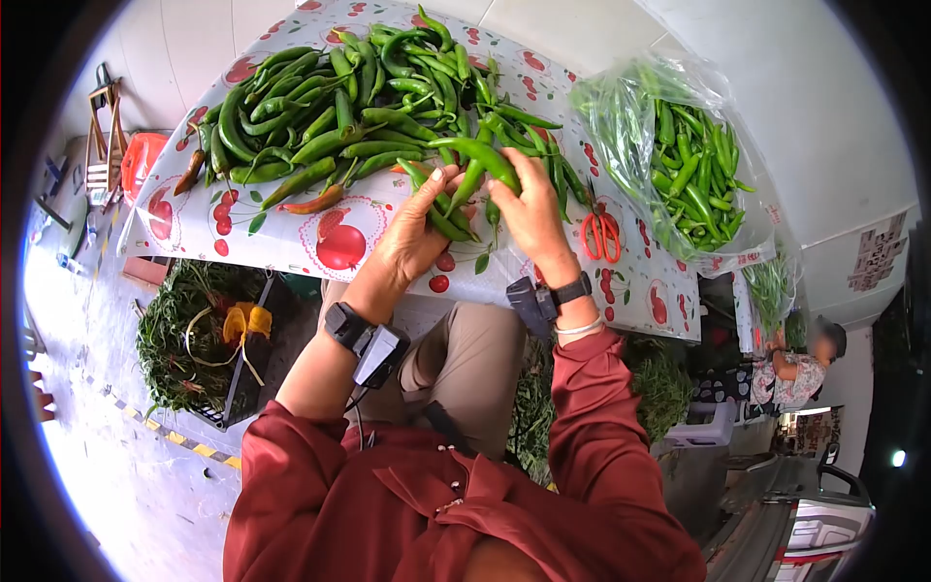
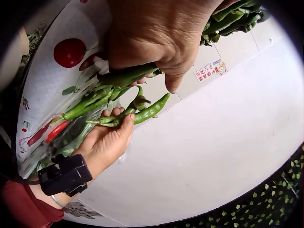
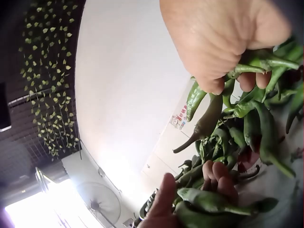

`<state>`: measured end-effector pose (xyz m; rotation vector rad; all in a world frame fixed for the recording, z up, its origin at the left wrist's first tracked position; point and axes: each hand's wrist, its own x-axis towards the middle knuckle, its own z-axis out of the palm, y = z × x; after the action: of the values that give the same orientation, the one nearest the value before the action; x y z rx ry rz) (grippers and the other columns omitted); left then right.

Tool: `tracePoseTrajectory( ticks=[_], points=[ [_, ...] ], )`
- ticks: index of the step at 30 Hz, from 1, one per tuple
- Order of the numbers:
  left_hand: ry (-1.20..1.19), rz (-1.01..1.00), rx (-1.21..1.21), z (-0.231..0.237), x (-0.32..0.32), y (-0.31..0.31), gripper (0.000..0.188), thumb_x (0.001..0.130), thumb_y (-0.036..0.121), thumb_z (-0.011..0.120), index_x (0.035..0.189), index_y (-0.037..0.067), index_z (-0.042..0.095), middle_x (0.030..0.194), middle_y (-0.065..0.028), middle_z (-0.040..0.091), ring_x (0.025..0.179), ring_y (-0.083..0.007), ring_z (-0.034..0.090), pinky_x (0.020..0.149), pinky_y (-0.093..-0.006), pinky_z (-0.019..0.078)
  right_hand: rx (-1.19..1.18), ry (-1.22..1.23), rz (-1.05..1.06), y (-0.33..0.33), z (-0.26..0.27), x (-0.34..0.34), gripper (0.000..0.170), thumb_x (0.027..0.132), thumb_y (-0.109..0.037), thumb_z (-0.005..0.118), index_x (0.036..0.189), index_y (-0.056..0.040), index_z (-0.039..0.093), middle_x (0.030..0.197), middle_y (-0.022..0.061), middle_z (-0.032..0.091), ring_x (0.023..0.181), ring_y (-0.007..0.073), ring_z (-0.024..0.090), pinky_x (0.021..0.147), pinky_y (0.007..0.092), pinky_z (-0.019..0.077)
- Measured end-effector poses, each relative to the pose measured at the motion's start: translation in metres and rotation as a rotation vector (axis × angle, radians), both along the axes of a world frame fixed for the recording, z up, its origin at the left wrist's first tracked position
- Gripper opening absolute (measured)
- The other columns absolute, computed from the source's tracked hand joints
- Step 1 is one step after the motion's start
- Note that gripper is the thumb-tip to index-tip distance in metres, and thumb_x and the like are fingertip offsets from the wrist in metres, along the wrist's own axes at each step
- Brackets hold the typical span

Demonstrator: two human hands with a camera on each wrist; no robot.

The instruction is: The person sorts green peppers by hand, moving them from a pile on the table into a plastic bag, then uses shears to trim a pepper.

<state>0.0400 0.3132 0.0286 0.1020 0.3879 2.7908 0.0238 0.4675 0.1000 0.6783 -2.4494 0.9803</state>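
Note:
My left hand (image 1: 411,239) holds green chili peppers (image 3: 209,200) at the near edge of the pile, its fingers curled up beside them and its thumb raised. To its right, my right hand (image 1: 531,215) grips several green chili peppers (image 1: 485,158) between thumb and fingers, their tips and stems sticking out. In the left wrist view, two of these chili peppers (image 2: 151,111) show at the right thumb. A large pile of green chili peppers (image 1: 320,116) spreads over the table (image 1: 194,218) beyond both hands. A few are reddish, such as the orange-red pepper (image 1: 315,202) at the front.
Red-handled scissors (image 1: 601,236) lie right of my right hand. Farther right stands a clear plastic bag (image 1: 621,116) with many green peppers. A black crate (image 1: 242,383) of leafy greens (image 1: 184,330) sits on the floor at left. A person (image 1: 800,369) is at far right.

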Motion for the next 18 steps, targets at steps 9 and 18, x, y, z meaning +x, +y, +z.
tracePoseTrajectory(
  ticks=[9, 18],
  points=[
    [0.027, -0.054, 0.13, 0.004, 0.003, -0.001, 0.041, 0.086, 0.026, 0.064, 0.118, 0.003, 0.051, 0.117, -0.0126, 0.056, 0.111, -0.0253, 0.052, 0.099, -0.0392, 0.0406, 0.126, 0.099, 0.132, -0.048, -0.013, 0.03, 0.053, 0.078, -0.013, 0.063, 0.123, 0.0056, 0.044, 0.117, 0.0215, 0.049, 0.108, 0.0363, 0.048, 0.095, 0.0409, 0.0382],
    [-0.051, 0.02, 0.015, 0.01, 0.007, -0.002, 0.041, 0.082, 0.021, 0.068, 0.114, 0.001, 0.052, 0.101, -0.0102, 0.062, 0.094, -0.0215, 0.06, 0.085, -0.035, 0.0494, -0.141, -0.087, 0.13, -0.014, 0.01, 0.014, 0.018, 0.085, -0.006, 0.056, 0.101, 0.0015, 0.062, 0.106, 0.0165, 0.058, 0.095, 0.0288, 0.059, 0.08, 0.0328, 0.0482]
  ],
)
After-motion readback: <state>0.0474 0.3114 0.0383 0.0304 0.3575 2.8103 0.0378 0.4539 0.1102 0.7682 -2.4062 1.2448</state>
